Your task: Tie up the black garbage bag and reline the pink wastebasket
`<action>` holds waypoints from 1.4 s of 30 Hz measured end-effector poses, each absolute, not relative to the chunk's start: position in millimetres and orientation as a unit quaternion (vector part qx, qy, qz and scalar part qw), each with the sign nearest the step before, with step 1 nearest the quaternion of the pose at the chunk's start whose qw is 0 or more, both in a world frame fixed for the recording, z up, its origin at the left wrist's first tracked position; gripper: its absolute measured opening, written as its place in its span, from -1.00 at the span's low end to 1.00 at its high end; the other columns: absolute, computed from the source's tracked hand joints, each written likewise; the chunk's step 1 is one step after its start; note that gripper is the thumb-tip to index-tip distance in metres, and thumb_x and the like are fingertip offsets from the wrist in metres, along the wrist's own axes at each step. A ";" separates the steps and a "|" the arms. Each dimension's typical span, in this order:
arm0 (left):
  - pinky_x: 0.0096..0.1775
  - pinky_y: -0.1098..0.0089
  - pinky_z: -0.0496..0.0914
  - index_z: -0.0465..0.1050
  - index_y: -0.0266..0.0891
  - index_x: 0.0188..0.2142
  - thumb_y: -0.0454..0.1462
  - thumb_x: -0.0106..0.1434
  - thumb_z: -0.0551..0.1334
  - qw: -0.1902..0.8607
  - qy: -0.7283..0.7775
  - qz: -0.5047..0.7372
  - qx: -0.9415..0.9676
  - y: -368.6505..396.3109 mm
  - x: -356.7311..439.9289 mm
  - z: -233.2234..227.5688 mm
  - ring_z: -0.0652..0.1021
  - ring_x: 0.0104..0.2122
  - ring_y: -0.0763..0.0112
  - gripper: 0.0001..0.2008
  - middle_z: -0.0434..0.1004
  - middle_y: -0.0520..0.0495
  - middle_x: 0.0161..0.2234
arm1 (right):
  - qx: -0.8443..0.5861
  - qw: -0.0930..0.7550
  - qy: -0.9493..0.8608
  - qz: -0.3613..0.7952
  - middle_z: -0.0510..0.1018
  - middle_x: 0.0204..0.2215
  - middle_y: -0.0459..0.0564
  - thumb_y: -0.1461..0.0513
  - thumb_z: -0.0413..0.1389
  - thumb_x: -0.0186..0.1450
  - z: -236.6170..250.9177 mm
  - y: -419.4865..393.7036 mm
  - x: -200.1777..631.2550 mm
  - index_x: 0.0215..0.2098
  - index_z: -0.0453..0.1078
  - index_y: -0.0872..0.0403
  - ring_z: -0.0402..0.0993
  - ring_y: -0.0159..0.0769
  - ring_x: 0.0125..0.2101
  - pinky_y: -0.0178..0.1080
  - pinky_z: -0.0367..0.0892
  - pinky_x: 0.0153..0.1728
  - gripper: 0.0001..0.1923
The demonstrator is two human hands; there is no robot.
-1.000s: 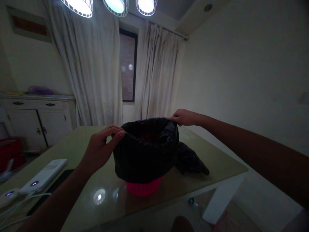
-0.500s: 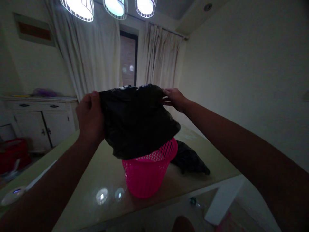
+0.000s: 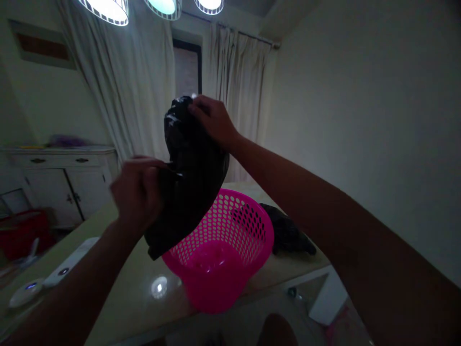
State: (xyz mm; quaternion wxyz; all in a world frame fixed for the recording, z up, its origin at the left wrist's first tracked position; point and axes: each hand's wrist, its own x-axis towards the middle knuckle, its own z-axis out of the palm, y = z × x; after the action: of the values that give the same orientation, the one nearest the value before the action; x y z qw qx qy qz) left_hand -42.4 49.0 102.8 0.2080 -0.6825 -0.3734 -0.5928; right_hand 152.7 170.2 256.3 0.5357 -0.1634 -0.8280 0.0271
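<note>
A person holds a black plastic bag (image 3: 190, 178) in the air above a pink perforated basket (image 3: 219, 250), which stands open and unlined on a glossy table (image 3: 118, 293). The right hand (image 3: 212, 120) pinches the bunched top of the bag, raised well above the basket's rim, while the left hand (image 3: 139, 192), blurred in the dim light, grips the bag's side lower down and to the left of the basket. The bag hangs clear of the basket, its lowest corner dangling just beside the basket's left rim. A second dark bag (image 3: 288, 233) lies crumpled on the table just behind the basket to its right. To the left of the basket, near the table's edge, rest a white remote-like device (image 3: 70, 262) and a small white gadget with a blue light (image 3: 27, 292). Behind the basket hang pale curtains (image 3: 126, 96) framing a dark window (image 3: 187, 72); a white cabinet (image 3: 61, 182) stands against the wall far to the basket's left, and ceiling lamps (image 3: 104, 7) glow overhead.
</note>
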 end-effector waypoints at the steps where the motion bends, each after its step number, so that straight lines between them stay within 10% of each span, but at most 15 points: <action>1: -0.04 0.16 0.49 0.55 -0.19 -0.17 -0.02 0.59 0.03 0.212 -0.364 -0.572 -0.704 51.9 -36.0 99.5 0.65 -0.14 0.18 -0.58 0.66 -0.15 -0.22 | -0.198 0.533 -0.823 0.021 0.57 -0.26 -0.13 0.29 0.13 0.51 240.7 171.0 148.1 -0.24 0.43 0.10 0.46 -0.41 -0.15 -0.33 0.33 0.00 -0.87; 8: -0.16 0.20 0.38 0.48 -0.13 -0.26 -0.01 0.56 0.00 0.149 -0.474 -0.494 -0.713 94.4 -53.6 93.1 0.59 -0.26 0.13 -0.59 0.59 -0.10 -0.35 | -0.393 0.417 -0.819 -0.028 0.68 -0.10 0.07 0.24 0.16 0.51 176.2 186.6 133.5 -0.13 0.57 0.11 0.56 -0.18 -0.04 -0.20 0.34 0.03 -0.86; 13: -0.01 0.00 0.29 0.60 -0.21 -0.10 0.10 0.58 -0.14 0.328 -0.414 -0.488 -0.695 98.3 -106.7 90.2 0.55 -0.17 0.00 -0.37 0.67 -0.23 -0.23 | -0.328 0.437 -0.838 0.002 0.60 -0.27 -0.03 0.22 0.13 0.53 214.4 192.7 114.3 -0.24 0.50 0.11 0.49 -0.27 -0.19 -0.24 0.33 -0.07 -0.81; 20: -0.01 -0.03 0.21 0.54 -0.20 -0.21 -0.04 0.61 0.02 0.456 -0.550 -0.380 -0.588 91.0 -131.3 90.5 0.53 -0.11 0.01 -0.57 0.64 -0.20 -0.23 | -0.262 0.470 -0.841 -0.059 0.57 -0.30 -0.06 0.22 0.11 0.51 260.9 195.8 86.1 -0.26 0.51 0.08 0.44 -0.29 -0.17 -0.25 0.33 -0.06 -0.80; 30: -0.08 0.08 0.32 0.54 -0.16 -0.19 -0.09 0.56 -0.06 0.228 -0.631 -0.362 -0.647 122.1 -126.3 32.2 0.63 -0.08 -0.04 -0.57 0.69 -0.25 -0.13 | -0.527 0.244 -0.806 -0.109 0.69 -0.20 0.10 0.20 0.20 0.45 204.7 218.5 197.3 -0.14 0.69 0.15 0.51 -0.26 -0.22 -0.23 0.23 -0.18 -0.77; 34: -0.14 0.14 0.38 0.54 -0.14 -0.18 -0.04 0.52 -0.07 0.151 -0.630 -0.344 -0.680 126.1 -124.8 13.8 0.64 -0.08 -0.03 -0.55 0.69 -0.24 -0.14 | -0.598 0.164 -0.782 -0.064 0.64 -0.41 0.09 0.32 0.22 0.36 172.8 211.5 286.1 -0.38 0.65 0.15 0.43 -0.28 -0.39 -0.19 0.19 -0.25 -0.81; 38: -0.10 0.14 0.44 0.55 -0.13 -0.19 0.00 0.49 -0.04 0.084 -0.610 -0.338 -0.711 133.1 -127.0 -6.0 0.66 -0.09 -0.02 -0.55 0.70 -0.23 -0.13 | -0.609 0.102 -0.786 0.012 0.44 -0.67 -0.05 0.33 0.30 0.22 110.7 179.1 355.5 -0.68 0.45 0.07 0.24 -0.36 -0.57 -0.17 0.12 -0.36 -0.67; 42: -0.03 0.05 0.46 0.58 -0.16 -0.17 0.03 0.46 0.04 0.052 -0.572 -0.357 -0.736 135.1 -121.5 -16.7 0.67 -0.08 -0.08 -0.57 0.73 -0.27 -0.11 | -0.592 0.069 -0.799 0.081 0.52 -0.58 -0.08 0.10 0.30 0.24 28.7 140.1 392.4 -0.53 0.54 0.09 0.35 -0.33 -0.51 -0.25 0.16 -0.40 -0.73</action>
State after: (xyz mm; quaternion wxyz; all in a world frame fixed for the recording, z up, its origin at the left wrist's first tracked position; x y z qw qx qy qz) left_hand -121.5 135.1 -16.7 0.0524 -0.7362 -0.5725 -0.3571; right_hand 392.4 140.1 28.7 0.0694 -0.5919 -0.7990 0.0807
